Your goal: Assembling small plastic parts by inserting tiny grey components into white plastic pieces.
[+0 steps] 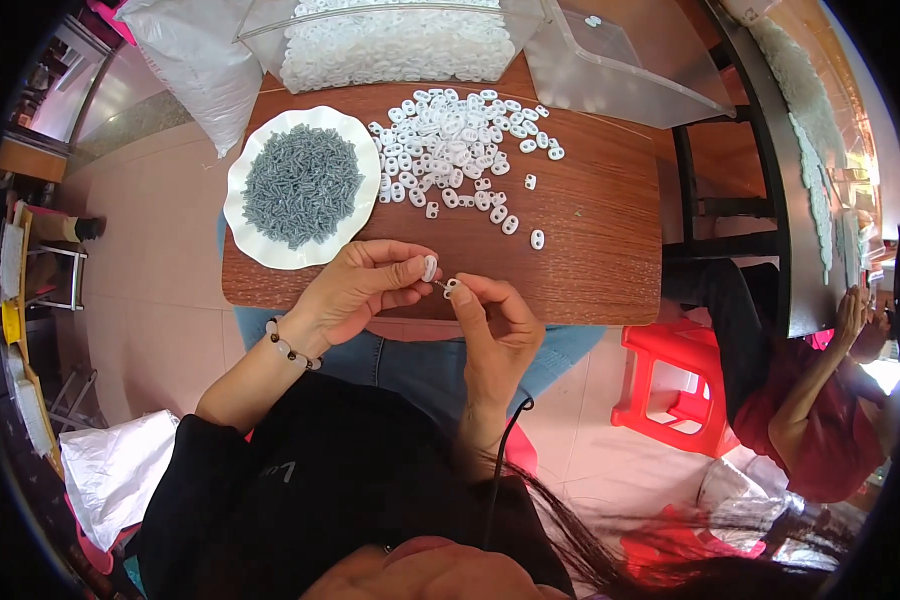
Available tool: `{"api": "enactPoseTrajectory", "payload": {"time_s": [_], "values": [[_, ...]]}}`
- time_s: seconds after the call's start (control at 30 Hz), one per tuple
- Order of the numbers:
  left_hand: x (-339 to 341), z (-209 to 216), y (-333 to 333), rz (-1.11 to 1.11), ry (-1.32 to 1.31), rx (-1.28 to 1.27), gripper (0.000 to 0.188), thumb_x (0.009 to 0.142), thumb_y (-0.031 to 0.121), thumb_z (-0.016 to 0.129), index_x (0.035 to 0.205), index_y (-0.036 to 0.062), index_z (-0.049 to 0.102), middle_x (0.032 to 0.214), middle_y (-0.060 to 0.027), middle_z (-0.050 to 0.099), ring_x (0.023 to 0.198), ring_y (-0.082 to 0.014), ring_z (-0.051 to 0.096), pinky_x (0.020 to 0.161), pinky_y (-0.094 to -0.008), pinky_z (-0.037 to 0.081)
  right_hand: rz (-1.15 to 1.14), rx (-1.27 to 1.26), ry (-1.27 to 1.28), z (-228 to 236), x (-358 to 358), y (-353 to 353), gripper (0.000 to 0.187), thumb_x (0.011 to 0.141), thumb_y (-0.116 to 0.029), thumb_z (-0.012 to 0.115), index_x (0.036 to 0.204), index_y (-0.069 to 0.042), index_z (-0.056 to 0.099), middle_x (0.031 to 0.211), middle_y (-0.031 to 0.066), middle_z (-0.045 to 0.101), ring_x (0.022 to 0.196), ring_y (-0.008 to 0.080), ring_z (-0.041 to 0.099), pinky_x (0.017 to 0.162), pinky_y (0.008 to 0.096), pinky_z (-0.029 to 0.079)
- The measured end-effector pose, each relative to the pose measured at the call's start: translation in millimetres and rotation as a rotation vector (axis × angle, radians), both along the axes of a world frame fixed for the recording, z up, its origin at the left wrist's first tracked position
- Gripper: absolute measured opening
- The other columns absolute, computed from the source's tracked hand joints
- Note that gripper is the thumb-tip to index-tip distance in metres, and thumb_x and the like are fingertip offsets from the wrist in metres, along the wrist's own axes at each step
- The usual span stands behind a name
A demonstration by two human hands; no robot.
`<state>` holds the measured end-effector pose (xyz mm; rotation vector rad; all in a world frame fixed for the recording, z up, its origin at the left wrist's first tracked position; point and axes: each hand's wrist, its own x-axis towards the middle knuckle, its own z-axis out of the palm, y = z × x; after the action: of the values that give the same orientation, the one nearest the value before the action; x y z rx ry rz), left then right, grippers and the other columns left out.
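Here, over the near edge of the brown wood-grained table (600,235), the left hand (355,288) pinched a white oval plastic piece (430,268) and the right hand (497,335), just beside, pinched a white two-holed plastic piece (451,289), right of the scalloped white plate (235,200).

Small workshop, heaped white plastic pieces (455,137), clear bin (620,75), co-worker (820,440) alongside

I find a passable lane across the bare tabletop (600,230) right of centre. Barriers, from my remote view: a scalloped dish (288,256), left of centre; scattered white pieces (450,140), upper centre; filled bin (262,50), top; clear bin (635,80), upper right.
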<state>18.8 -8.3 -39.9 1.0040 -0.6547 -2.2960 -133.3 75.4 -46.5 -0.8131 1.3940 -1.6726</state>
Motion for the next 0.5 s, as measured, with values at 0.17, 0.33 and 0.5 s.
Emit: {"api": "enactPoseTrajectory", "payload": {"time_s": [0.17,0.33,0.5], "values": [[-2.1,3.8,0.1,-0.006,-0.012,-0.054,0.020,0.087,0.011,0.066,0.105,0.0012,0.066,0.092,-0.0061,0.069,0.081,-0.0124,0.066,0.072,-0.0226,0.054,-0.026,0.003,0.047,3.3,1.5,0.0,0.013,0.082,0.005,0.066,0.095,0.004,0.067,0.082,0.0021,0.064,0.075,0.0060,0.057,0.069,0.0177,0.043],[0.5,0.8,0.6,-0.001,-0.038,-0.089,0.021,0.086,0.011,0.067,0.105,0.0007,0.066,0.093,-0.0061,0.068,0.081,-0.0123,0.065,0.072,-0.0224,0.054,-0.041,0.030,0.121,-1.8,2.4,-0.5,0.012,0.083,0.002,0.067,0.096,0.003,0.067,0.083,0.0013,0.064,0.075,0.0053,0.057,0.068,0.0176,0.043],[0.8,1.0,0.5,-0.017,-0.055,-0.106,0.022,0.086,0.011,0.067,0.105,0.0004,0.066,0.094,-0.0061,0.068,0.081,-0.0119,0.065,0.072,-0.0224,0.053,-0.042,0.047,0.142,-1.0,2.5,-1.2,0.013,0.083,0.001,0.067,0.096,0.002,0.067,0.084,0.0007,0.064,0.075,0.0048,0.056,0.068,0.0174,0.043]]}}
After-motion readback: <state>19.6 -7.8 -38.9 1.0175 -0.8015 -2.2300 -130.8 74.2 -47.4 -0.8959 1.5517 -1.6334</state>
